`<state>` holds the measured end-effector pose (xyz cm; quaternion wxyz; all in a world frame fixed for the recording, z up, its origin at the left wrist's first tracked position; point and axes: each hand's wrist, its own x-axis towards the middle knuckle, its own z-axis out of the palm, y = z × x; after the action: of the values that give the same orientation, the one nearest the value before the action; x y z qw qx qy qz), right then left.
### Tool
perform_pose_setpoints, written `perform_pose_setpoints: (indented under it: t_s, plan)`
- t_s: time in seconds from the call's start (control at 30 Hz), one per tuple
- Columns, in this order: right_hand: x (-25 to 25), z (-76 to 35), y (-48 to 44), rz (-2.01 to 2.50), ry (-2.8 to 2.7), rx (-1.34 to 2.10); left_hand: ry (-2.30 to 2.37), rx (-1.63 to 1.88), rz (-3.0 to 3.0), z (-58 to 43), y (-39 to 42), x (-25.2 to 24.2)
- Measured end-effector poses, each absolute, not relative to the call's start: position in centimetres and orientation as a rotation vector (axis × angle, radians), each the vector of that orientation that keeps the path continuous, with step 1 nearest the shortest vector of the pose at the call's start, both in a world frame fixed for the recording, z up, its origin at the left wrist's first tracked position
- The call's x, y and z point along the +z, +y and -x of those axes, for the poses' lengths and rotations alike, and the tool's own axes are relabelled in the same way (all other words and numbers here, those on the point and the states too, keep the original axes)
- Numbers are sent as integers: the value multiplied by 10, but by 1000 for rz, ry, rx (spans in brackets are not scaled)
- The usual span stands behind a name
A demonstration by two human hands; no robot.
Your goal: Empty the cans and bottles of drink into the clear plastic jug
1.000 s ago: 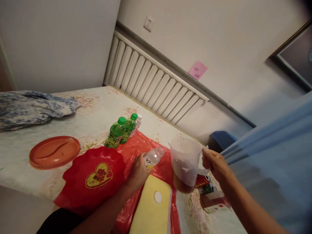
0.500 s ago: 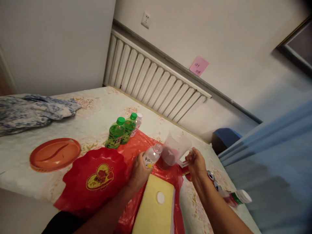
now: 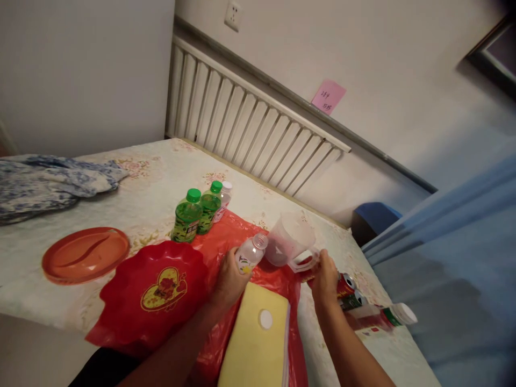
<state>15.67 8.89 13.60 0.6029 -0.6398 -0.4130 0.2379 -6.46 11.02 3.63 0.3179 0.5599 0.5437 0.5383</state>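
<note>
My left hand (image 3: pixel 228 279) grips a small clear bottle (image 3: pixel 250 252) with no cap, standing on a red plastic sheet (image 3: pixel 226 242). A translucent plastic jug (image 3: pixel 289 244) with dark liquid at its bottom rests on the sheet right beside the bottle. My right hand (image 3: pixel 325 277) is at the jug's handle (image 3: pixel 304 263); whether it grips the handle is hard to tell. A yellow pad (image 3: pixel 258 344) with a white cap (image 3: pixel 266 319) on it lies in front of my hands.
Two green-capped bottles (image 3: pixel 187 216) and a white-capped one (image 3: pixel 224 199) stand behind. A red heart tray (image 3: pixel 153 290), an orange plate (image 3: pixel 84 260), cans (image 3: pixel 347 285), a lying bottle (image 3: pixel 379 317) and a blue-white cloth (image 3: pixel 48 180) share the table. A radiator (image 3: pixel 250 129) lines the wall.
My right hand has lowered the jug from the air onto the red sheet beside the bottle. The left hand has kept hold of the bottle.
</note>
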Motion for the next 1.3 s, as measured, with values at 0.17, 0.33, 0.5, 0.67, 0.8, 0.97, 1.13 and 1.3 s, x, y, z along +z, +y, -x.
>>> perform_pose_setpoints:
  t_s: [0.17,0.33,0.5,0.67,0.8,0.97,1.13,1.3]
  plan:
    - [113,-151,32,1758,-975,227,1430,1413,-1481,64,110,38]
    - [78,-116,-13,1795,-1660,630,1408,1367,-1499,66,106,41]
    - [65,-101,-19,1723,-1917,601,1351,1307,-1556,67,99,45]
    - [65,-99,-13,1728,-1983,577,1264,1292,-1633,68,99,45]
    - [76,-100,-2,1788,-1951,561,1249,1272,-1621,69,99,44]
    - [132,-108,26,1725,-1816,376,1183,1286,-1641,70,98,41]
    - [196,-98,50,1539,-1931,321,1157,1282,-1672,70,97,43]
    - [212,-85,63,1425,-2165,325,1122,1291,-1675,71,97,45]
